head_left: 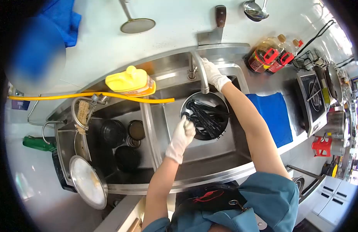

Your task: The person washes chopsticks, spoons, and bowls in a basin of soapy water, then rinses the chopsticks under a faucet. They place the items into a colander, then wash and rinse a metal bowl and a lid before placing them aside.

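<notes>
In the right basin of the steel sink stands a round metal bowl [222, 101] holding a bundle of long, thin black utensils [205, 118]. My left hand [183, 135], in a white glove, is closed at the bowl's left rim beside the utensils' ends. Whether it grips the rim or a utensil is hidden. My right hand [214, 75], also gloved, reaches behind the curved faucet [202, 75] at the sink's back edge. Its fingertips are partly hidden by the spout. No running water can be made out.
Dark round dishes [112, 133] lie in the left basin [148, 156]. A yellow jug [129, 82] and yellow hose [109, 94] are behind the divider. Sauce bottles [264, 56], a blue cloth [271, 118] and a cooktop [312, 94] stand right. A cleaver [217, 29] hangs behind.
</notes>
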A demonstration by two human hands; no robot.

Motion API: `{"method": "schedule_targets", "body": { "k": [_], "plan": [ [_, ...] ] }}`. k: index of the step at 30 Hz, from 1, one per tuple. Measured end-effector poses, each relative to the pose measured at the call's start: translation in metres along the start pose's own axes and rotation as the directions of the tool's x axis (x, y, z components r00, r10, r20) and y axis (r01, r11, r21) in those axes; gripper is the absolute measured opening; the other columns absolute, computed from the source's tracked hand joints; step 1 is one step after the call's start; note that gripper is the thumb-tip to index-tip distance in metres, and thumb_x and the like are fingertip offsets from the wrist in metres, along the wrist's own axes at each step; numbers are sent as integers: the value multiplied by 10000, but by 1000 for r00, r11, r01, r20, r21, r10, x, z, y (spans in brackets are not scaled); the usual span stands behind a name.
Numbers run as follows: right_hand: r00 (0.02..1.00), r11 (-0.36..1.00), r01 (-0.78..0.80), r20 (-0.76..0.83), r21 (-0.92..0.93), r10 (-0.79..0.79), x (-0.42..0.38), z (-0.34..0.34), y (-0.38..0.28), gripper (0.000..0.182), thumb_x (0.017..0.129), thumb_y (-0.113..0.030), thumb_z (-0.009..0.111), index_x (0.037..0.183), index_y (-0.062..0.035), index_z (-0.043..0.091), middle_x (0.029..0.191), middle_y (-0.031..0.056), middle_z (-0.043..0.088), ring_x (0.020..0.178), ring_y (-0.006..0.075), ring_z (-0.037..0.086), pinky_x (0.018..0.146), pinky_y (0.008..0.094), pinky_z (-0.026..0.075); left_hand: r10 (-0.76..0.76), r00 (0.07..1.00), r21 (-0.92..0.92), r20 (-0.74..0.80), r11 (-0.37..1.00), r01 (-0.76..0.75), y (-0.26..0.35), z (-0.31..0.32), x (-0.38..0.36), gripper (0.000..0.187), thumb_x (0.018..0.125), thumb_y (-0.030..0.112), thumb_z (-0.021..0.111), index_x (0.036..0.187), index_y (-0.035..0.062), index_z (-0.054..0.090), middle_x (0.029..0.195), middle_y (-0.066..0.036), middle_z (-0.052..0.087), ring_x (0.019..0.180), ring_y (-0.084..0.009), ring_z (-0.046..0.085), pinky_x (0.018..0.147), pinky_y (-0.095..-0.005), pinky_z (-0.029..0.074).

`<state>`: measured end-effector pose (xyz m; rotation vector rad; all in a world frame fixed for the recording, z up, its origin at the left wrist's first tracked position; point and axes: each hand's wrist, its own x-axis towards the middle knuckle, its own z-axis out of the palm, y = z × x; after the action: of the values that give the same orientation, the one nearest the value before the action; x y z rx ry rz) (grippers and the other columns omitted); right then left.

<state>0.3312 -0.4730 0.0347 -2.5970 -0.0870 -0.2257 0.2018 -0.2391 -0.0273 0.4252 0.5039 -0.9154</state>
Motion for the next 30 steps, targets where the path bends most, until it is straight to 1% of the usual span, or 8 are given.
{"method": "schedule_targets", "body": {
  "k": [3,9,20,22,26,27,28,30],
  "plan": [
    [981,917,182,9,-355,-192,16,2,15,274,773,-100,537,1044,-97,575,1097,65,552,973,262,565,791,373,479,-66,998,-120,-23,991,62,-16,25,48,426,953,345,458,585,150,371,480,28,288,398,-102,285,397,-229,235],
    [938,855,321,12,-407,-347,20,12,37,111,784,-145,533,846,-83,600,921,90,565,902,238,570,746,359,472,-66,994,-244,93,966,87,-24,46,88,479,940,344,465,514,177,326,430,51,211,324,-98,206,321,-244,158],
    [995,948,97,41,-302,-88,-18,11,44,219,747,-46,537,964,-49,569,1023,111,564,992,269,549,824,375,454,-5,988,-224,154,974,40,-19,55,93,429,943,237,442,549,179,283,471,61,177,345,-67,184,320,-219,147],
    [954,955,169,-201,-245,-221,-32,16,40,313,787,-62,529,1096,-17,516,1017,161,553,997,322,538,818,405,459,-53,996,-274,67,959,69,-17,52,96,454,924,277,446,515,188,269,452,58,188,342,-89,188,320,-236,136],
    [949,955,-31,-292,294,120,-107,24,0,358,812,-118,584,1138,17,523,1097,221,557,1028,378,534,873,433,447,65,991,-255,117,966,-33,-25,36,97,372,955,254,406,604,178,310,479,60,211,342,-74,193,311,-218,144],
    [954,889,-98,-213,448,212,-133,40,-10,392,822,-141,591,1170,25,520,1143,226,557,1105,366,518,932,418,425,198,979,61,-44,979,-195,-27,30,95,324,958,287,403,658,163,409,509,33,387,395,-109,388,358,-212,307],
    [957,760,-199,-45,619,287,-155,55,-27,413,838,-185,584,1196,13,525,1161,229,554,1126,341,525,936,404,428,260,939,174,-224,959,-224,-29,-12,125,257,950,333,420,863,126,545,756,-57,595,689,-188,592,589,-299,490],
    [938,634,-297,93,714,334,-176,81,-56,331,847,-206,555,1115,-11,551,1074,207,575,1036,329,552,865,407,445,327,925,124,-193,943,-308,-35,-5,117,339,935,377,433,1105,105,544,1042,-110,606,979,-262,574,818,-416,479]
  ]
}}
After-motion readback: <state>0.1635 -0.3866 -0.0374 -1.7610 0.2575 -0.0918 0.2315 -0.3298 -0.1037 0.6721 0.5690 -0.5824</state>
